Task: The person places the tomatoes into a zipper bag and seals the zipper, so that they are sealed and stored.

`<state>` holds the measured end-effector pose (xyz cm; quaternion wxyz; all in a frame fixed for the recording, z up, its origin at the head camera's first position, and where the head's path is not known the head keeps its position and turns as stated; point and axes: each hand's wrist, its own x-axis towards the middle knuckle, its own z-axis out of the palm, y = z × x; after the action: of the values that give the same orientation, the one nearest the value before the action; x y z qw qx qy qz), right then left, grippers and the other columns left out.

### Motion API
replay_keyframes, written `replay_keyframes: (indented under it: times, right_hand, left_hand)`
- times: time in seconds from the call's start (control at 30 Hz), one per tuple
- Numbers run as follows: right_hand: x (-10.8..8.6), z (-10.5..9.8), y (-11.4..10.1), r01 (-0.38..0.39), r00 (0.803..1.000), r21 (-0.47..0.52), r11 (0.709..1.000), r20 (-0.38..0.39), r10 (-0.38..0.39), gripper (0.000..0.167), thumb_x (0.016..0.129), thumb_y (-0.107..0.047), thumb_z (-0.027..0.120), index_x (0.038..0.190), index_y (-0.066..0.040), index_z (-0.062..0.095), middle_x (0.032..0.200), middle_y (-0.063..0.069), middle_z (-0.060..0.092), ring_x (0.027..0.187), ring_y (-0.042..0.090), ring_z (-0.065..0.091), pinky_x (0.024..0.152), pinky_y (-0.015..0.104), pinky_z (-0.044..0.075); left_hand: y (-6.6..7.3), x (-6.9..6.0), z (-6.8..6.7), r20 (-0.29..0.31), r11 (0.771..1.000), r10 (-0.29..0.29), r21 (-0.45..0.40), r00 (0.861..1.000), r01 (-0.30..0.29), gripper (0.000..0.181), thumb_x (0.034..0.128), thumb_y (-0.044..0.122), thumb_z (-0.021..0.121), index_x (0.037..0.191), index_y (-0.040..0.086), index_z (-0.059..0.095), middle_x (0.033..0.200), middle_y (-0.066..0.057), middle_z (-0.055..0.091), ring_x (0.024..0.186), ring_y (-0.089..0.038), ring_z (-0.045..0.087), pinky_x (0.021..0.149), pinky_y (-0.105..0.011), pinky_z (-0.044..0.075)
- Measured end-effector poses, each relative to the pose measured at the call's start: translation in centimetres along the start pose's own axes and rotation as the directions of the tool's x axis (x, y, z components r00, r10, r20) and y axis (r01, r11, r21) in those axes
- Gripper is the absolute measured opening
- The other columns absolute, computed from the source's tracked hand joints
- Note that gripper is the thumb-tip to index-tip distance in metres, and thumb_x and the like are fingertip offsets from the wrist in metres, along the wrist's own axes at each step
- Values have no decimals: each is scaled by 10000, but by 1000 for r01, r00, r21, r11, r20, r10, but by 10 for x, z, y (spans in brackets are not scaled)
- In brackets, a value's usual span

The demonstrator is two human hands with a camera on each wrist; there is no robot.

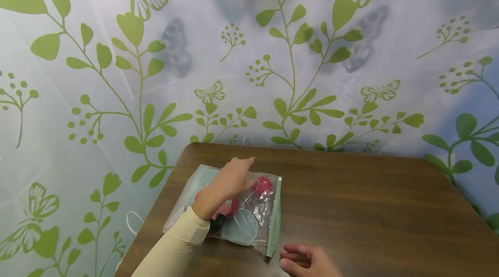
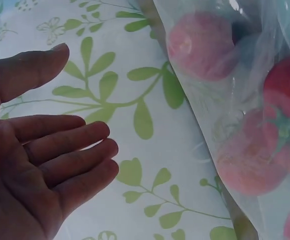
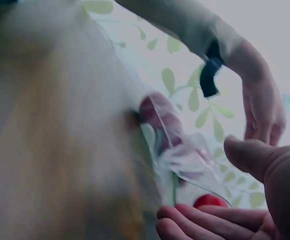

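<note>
A clear zip bag [image 1: 275, 220] with a pale green closure strip lies on the left half of the table. Through its plastic show red round fruits [image 1: 262, 185], a pale blue round piece [image 1: 242, 226] and a dark item. One red fruit [image 2: 285, 125], with a green star-shaped top, looks like a tomato in the left wrist view. My left hand [image 1: 234, 176] hovers over the bag, fingers extended and holding nothing. By the bag's lower right corner is my right hand [image 1: 309, 262], fingers loosely bent, with nothing in it. The right wrist view is partly blurred.
The brown wooden table [image 1: 362, 207] extends to the right of the bag. Behind it hangs a pale cloth [image 1: 234, 60] printed with green leaves and butterflies. A thin white loop [image 1: 134, 221] shows beside the table's left edge.
</note>
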<state>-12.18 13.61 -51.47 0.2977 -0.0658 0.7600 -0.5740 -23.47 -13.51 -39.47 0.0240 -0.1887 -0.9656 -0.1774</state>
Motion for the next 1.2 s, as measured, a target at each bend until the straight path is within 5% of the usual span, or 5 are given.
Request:
replay_keyframes:
  times: [0.27, 0.5, 0.73, 0.93, 1.2]
  right_hand:
    - [1, 19, 7, -116, 993, 153, 981, 44, 110, 600, 1026, -348, 795, 1377, 120, 662, 1155, 156, 824, 1037, 223, 804, 902, 397, 663]
    - [15, 40, 17, -169, 985, 202, 965, 65, 159, 521, 1018, -375, 796, 1297, 62, 737, 1107, 120, 840, 939, 168, 799, 851, 342, 666]
    - [32, 65, 32, -247, 954, 472, 847, 270, 128, 567, 1081, -450, 686, 1307, 68, 730, 1200, 133, 823, 1060, 164, 792, 975, 324, 634]
    - [37, 68, 20, -186, 974, 618, 764, 219, 60, 601, 1139, -391, 598, 1369, 163, 637, 1325, 257, 757, 1211, 255, 783, 1053, 357, 605]
    - [37, 71, 15, -131, 982, 639, 758, 187, 12, 495, 1182, -245, 485, 1387, 191, 601, 1320, 285, 750, 1215, 286, 781, 1067, 404, 600]
  left_hand:
    - [-13, 31, 10, 84, 1000, 7, 22, 996, -9, 559, 990, 226, 815, 1453, -44, 658, 1403, -231, 724, 1312, -434, 692, 1081, -527, 584]
    - [-18, 53, 27, 133, 998, 1, 65, 991, -10, 337, 1000, 238, 781, 1221, -14, 750, 1171, -184, 760, 1113, -354, 732, 927, -504, 620]
    - [-10, 71, 47, 212, 996, -39, 91, 976, 20, 243, 1017, 269, 722, 1085, 36, 738, 1048, -125, 706, 893, -223, 631, 833, -443, 595]
    - [-5, 81, 60, 297, 995, -47, 94, 954, 20, 274, 1073, 294, 659, 1110, 33, 734, 1101, -132, 690, 900, -212, 606, 875, -421, 593]
    - [-10, 91, 75, 309, 997, -56, 74, 949, 35, 229, 1052, 163, 625, 866, 56, 706, 861, -82, 668, 742, -198, 629, 715, -350, 596]
